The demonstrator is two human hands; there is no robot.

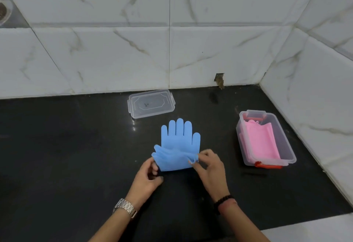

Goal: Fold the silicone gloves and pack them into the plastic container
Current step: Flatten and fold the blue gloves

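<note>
A blue silicone glove (179,136) lies flat on the black counter, fingers pointing toward the wall. Its cuff end (172,158) is folded up over the palm. My left hand (148,175) pinches the fold's left edge. My right hand (209,167) pinches its right edge. To the right stands a clear plastic container (286,144) with red latches, holding folded pink gloves (262,142).
The container's clear lid (151,103) lies upside down by the back wall. White marble-tiled walls (315,98) close the counter at the back and right. A white ledge (313,230) runs along the front right.
</note>
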